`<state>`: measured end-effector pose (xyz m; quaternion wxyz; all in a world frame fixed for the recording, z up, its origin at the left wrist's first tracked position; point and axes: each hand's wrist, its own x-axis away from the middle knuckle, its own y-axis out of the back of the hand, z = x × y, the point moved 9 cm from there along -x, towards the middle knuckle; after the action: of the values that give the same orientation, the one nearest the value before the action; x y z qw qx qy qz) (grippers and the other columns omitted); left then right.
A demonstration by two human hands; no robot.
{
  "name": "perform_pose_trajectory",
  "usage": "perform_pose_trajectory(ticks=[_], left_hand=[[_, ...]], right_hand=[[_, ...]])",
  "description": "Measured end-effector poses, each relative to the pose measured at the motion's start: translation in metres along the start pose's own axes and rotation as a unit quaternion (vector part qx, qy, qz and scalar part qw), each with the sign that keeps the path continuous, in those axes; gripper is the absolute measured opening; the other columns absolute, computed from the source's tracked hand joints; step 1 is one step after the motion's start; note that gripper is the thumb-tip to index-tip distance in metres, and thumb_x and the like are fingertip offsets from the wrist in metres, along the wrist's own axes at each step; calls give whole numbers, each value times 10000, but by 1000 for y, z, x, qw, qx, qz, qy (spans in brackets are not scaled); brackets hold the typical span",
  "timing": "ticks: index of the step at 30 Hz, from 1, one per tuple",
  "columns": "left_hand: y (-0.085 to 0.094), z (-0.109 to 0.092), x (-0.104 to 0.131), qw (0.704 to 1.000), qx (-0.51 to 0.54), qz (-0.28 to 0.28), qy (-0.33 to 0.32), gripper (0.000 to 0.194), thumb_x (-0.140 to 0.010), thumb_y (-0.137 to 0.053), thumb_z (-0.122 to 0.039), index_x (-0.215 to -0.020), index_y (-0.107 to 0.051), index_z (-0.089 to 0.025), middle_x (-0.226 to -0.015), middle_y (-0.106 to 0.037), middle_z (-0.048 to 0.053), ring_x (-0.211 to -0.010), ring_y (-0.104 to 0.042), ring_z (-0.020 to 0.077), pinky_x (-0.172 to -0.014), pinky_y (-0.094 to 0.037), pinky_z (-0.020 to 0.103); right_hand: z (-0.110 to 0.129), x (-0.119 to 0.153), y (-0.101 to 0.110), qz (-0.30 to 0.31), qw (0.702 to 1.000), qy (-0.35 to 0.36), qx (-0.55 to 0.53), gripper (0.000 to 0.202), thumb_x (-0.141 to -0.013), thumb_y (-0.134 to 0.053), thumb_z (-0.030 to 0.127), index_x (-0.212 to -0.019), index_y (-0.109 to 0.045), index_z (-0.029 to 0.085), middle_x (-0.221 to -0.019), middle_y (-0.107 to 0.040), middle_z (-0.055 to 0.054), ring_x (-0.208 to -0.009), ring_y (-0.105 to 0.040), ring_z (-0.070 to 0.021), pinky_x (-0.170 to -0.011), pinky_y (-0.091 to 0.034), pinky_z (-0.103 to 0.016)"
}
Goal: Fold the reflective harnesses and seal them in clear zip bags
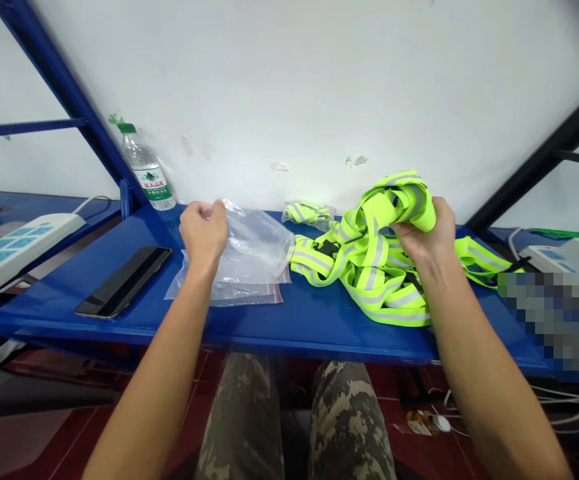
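My left hand (204,230) pinches the edge of a clear plastic zip bag (256,243), lifting it above several more clear bags (239,293) that lie flat on the blue table. On the right, my right hand (432,233) grips a folded bundle of yellow-green reflective straps (394,207) with grey stripes. More of these loose straps (384,287) with black buckles are heaped below and left of it, touching the bag's right edge. Behind the heap lies a small strap bundle in a clear bag (309,212).
A water bottle (149,170) stands at the back left by the blue frame post. A black phone (124,281) lies at the left of the blue table (309,327). Power strips (14,250) rest at the far left and right. A white wall rises behind.
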<state>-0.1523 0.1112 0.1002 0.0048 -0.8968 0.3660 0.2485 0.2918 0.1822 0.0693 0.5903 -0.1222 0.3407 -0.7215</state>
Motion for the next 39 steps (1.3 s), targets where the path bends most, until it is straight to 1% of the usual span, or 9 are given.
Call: perform_pose_trajectory(ticks=[2,5,9,14,22,26,31,37,39], left_hand=[[21,-23,12,973,-208,-46,-87,500,-738,-673,-165,-1212,-542,-74,-1300,-539,208,-1292,-452,407,-1075,-366,578],[0,-62,41,944,-266,-21,-196,683,-761,-668,-165,-1398,-430,-96,-1545,-321,232,-1478,-204,423,-1188,-181,611],[-105,-85,77,930,-54,294,-213,668,-850,-647,-425,-1417,-443,-139,-1417,-539,192,-1362,-463,341,-1160,-328,524],[-193,-80,113,769,146,620,-57,677,-637,-842,-395,-1234,-651,-136,-1184,-702,164,-1084,-663,304,-945,-530,436],[-163,-88,89,906,28,294,-303,723,-588,-565,-6,-1299,-625,-122,-1170,-666,120,-1099,-613,264,-1011,-473,403],[-168,-62,91,934,68,284,-206,898,-641,-614,-82,-1509,-396,-147,-1159,-682,101,-1043,-645,236,-992,-494,376],[-169,-49,89,946,80,283,-136,647,-813,-620,-255,-1437,-490,-142,-1231,-690,130,-1179,-631,275,-1055,-456,389],[-169,-51,95,931,55,331,-144,582,-865,-637,-374,-1396,-519,-170,-1361,-623,132,-1261,-582,318,-1072,-439,439],[-171,-50,94,927,78,344,-126,635,-801,-725,-365,-1372,-537,-161,-1374,-610,134,-1252,-584,314,-1068,-446,431]], right_hand=[[-8,4,-5,-15,1000,13,13,95,-805,-623,292,-815,-623,197,-758,-683,8,-705,-674,-138,-649,-608,-264],[-16,16,-15,-58,995,61,48,234,-710,-796,297,-762,-585,208,-749,-689,33,-690,-686,-135,-639,-615,-257],[-21,26,-34,-4,997,52,56,277,-663,-844,351,-784,-630,222,-816,-736,26,-773,-723,-173,-700,-637,-311],[-19,32,-39,133,979,0,152,364,-598,-857,272,-934,-733,207,-979,-770,-35,-972,-724,-259,-836,-620,-412],[21,25,-18,14,903,249,351,175,-696,-595,183,-792,-741,185,-1004,-748,-61,-998,-693,-251,-919,-552,-439],[43,72,-64,47,776,408,479,290,-806,-604,285,-1077,-698,244,-1144,-700,-79,-1078,-647,-268,-943,-522,-477],[12,105,-116,203,635,394,632,410,-769,-745,381,-1167,-682,312,-1398,-597,-68,-1371,-434,-381,-1147,-241,-640],[13,47,-64,111,794,273,531,243,-802,-666,312,-1020,-734,229,-1060,-735,-80,-1030,-659,-281,-1004,-471,-506],[26,40,-47,34,791,281,542,262,-766,-676,280,-1010,-726,200,-1035,-717,-102,-990,-651,-290,-984,-476,-523]])
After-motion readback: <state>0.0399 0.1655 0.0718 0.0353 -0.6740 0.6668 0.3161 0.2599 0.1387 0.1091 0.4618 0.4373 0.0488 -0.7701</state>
